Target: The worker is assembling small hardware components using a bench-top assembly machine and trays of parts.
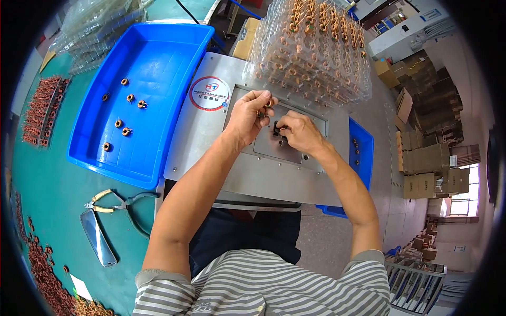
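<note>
Tray: blue tray (158, 47) at ten o'clock, loose coils inside.
Left hand (247, 116): I see it pinching a copper coil (262, 110).
Right hand (300, 132): pinching at the fixture slot (276, 129), one o'clock.
Risk: my grip could slip, dropping the coil.

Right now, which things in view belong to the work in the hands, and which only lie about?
In use: left hand holding small copper coils; right hand at the black slot of the grey metal machine plate; clear plastic trays of coils.

Lying about: yellow-handled pliers; blue plastic tray holding loose coils; flat silvery phone-shaped object.
</note>
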Demonstrator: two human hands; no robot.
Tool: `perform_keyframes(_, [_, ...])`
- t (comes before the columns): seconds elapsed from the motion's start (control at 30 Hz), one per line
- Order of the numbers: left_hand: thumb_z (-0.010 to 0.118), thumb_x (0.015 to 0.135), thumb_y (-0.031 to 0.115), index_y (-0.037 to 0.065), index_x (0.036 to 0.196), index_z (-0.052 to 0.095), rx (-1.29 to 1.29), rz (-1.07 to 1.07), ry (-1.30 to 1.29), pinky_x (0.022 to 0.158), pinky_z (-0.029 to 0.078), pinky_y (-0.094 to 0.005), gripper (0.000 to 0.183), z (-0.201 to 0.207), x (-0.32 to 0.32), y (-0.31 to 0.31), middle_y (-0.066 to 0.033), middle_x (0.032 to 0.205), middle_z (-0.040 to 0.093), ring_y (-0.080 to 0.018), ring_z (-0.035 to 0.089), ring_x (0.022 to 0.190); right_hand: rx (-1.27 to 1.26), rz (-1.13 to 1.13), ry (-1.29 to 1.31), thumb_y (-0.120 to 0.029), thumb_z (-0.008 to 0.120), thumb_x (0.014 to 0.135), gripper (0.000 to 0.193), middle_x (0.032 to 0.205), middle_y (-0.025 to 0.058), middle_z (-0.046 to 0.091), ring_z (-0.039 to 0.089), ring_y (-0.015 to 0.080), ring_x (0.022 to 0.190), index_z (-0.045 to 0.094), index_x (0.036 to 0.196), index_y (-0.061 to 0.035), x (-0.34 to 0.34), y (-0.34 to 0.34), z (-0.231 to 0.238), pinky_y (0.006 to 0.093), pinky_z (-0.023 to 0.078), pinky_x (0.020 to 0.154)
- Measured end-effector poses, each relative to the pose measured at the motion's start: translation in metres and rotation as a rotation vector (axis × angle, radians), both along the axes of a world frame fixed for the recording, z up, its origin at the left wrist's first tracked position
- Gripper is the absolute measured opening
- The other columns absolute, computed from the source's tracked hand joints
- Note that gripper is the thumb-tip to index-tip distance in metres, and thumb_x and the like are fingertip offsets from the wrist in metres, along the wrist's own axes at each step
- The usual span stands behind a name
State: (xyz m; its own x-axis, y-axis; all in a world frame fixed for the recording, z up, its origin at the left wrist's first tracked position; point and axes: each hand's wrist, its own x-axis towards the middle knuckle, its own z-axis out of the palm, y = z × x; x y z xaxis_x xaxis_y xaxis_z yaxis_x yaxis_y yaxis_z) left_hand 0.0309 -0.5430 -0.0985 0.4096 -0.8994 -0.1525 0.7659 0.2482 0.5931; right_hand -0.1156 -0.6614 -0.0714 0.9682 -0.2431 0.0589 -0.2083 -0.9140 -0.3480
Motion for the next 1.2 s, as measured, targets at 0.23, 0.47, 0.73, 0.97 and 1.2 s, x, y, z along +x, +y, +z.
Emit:
perform_keyframes(0.23, [0.056,0.098,0.023,0.005,0.104,0.057,0.014,-0.009,-0.010,0.046,0.037,-0.0182,0.019,-0.001,-0.001,0.002,-0.0043,0.092,0.062,-0.0092,0.055,0.069,0.004,-0.002,0.011,-0.003,0.070,0.075,0.014,0.089,0.0137,0.063,0.063,0.0356,0.082,0.068,0.090,-0.0033,-0.002,0.005,-0.002,0.0430,0.051,0.073])
perform_keyframes(0.47, [0.058,0.097,0.026,0.006,0.113,0.057,0.023,-0.036,-0.016,0.045,0.036,-0.0177,0.026,0.002,-0.002,0.006,-0.0034,0.091,0.062,-0.0090,0.056,0.069,-0.006,-0.009,-0.054,-0.011,0.070,0.079,0.012,0.088,0.0135,0.062,0.063,0.0350,0.080,0.068,0.089,-0.0051,-0.009,0.007,-0.005,0.0422,0.052,0.072])
perform_keyframes(0.73, [0.061,0.095,0.029,0.007,0.108,0.059,0.043,-0.057,-0.016,0.043,0.035,-0.0178,0.026,0.000,-0.003,0.005,-0.0026,0.089,0.062,-0.0091,0.057,0.067,-0.083,-0.006,-0.124,-0.014,0.070,0.082,0.013,0.085,0.0118,0.060,0.062,0.0337,0.076,0.069,0.088,-0.0039,-0.011,0.010,-0.012,0.0418,0.051,0.070])
perform_keyframes(0.97, [0.059,0.096,0.028,0.007,0.105,0.058,0.043,-0.053,-0.014,0.043,0.034,-0.0178,0.023,0.000,-0.002,0.004,-0.0030,0.088,0.061,-0.0093,0.056,0.067,-0.036,0.018,-0.117,-0.012,0.070,0.080,0.013,0.085,0.0136,0.058,0.062,0.0339,0.079,0.069,0.090,-0.0048,-0.012,0.008,-0.014,0.0421,0.051,0.072])
perform_keyframes(1.2, [0.061,0.095,0.027,0.004,0.106,0.059,0.027,-0.049,-0.001,0.046,0.037,-0.0207,0.025,-0.005,0.000,0.005,-0.0048,0.088,0.062,-0.0105,0.058,0.066,-0.023,-0.007,-0.153,-0.012,0.070,0.080,0.012,0.085,0.0140,0.060,0.062,0.0335,0.080,0.070,0.089,-0.0038,-0.012,0.009,-0.016,0.0418,0.051,0.073])
